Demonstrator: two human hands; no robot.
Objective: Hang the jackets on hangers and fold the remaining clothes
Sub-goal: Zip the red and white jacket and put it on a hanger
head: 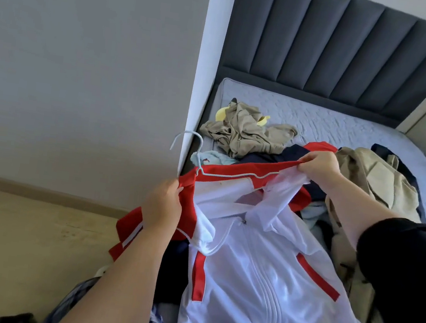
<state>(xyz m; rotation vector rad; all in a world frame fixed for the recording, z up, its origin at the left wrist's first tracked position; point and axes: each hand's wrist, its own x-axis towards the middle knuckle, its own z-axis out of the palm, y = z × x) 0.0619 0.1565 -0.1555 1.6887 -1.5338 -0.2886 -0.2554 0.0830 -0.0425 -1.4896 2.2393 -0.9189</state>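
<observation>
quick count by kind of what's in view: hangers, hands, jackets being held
hangers: 2 (pale blue hanger in the jacket's neck; yellow hanger mostly hidden under khaki clothes)
hands: 2 (left hand, right hand, both gripping the jacket)
jackets held: 1 (red and white jacket)
total: 5
</observation>
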